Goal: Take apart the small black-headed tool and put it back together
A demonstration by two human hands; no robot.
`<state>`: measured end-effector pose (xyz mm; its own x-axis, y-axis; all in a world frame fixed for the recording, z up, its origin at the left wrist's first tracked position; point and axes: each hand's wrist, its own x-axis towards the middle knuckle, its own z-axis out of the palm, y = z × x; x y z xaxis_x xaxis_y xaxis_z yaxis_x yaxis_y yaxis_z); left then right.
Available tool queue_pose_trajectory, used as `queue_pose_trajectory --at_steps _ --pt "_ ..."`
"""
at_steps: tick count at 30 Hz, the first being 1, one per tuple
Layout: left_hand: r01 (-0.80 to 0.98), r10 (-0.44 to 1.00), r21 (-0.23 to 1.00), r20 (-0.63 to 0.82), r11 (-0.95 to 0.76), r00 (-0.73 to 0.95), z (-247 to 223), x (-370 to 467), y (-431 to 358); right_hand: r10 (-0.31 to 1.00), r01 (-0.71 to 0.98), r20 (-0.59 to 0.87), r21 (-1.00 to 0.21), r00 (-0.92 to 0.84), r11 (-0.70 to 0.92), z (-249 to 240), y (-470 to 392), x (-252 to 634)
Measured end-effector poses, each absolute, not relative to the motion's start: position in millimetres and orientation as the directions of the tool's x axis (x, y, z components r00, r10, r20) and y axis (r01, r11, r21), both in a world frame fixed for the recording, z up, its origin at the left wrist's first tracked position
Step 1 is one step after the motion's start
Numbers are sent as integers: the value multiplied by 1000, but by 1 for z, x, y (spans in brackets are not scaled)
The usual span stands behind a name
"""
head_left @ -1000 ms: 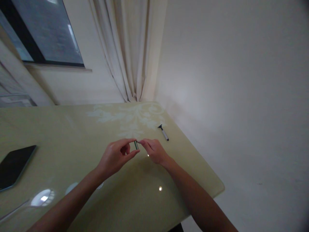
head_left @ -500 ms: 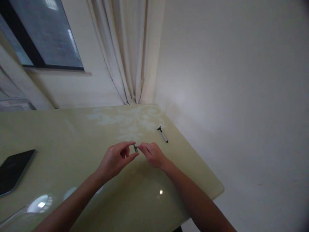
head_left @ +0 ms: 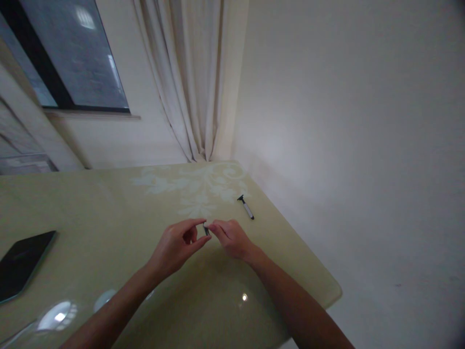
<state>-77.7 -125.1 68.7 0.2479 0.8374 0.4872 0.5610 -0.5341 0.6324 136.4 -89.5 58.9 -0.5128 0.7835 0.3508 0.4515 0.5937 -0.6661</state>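
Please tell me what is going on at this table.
A person holds a small piece between the thumb and a finger of the left hand, above the table. The right hand has its fingertips right at the piece. A razor lies beyond the right hand, and a dark tablet lies far left.

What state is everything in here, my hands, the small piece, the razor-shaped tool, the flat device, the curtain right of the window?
Left hand: pinching the small piece, thumb and finger at its ends
Right hand: fingers at the small piece; grip unclear
Small piece: held above the table
Razor-shaped tool: lying on the table
Flat device: lying flat, dark
Curtain: gathered
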Motion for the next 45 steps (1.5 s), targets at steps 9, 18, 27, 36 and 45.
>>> queue_pose_trajectory --at_steps 9,18,27,36,45 --pt "542 841 653 491 -529 228 72 -76 -126 777 477 356 -634 -519 609 61 -91 136" --pt "537 832 656 524 -531 182 75 -78 -126 778 489 364 -621 -512 613 62 -90 138" --pt "550 812 625 552 -554 190 69 -82 -124 767 468 349 -633 -539 617 60 -91 139" --pt "604 793 559 569 -568 218 74 -85 -125 782 404 332 -712 -528 575 64 -92 138" --pt "645 761 466 577 -605 296 67 -86 -125 767 385 314 -721 -560 576 60 -91 138"
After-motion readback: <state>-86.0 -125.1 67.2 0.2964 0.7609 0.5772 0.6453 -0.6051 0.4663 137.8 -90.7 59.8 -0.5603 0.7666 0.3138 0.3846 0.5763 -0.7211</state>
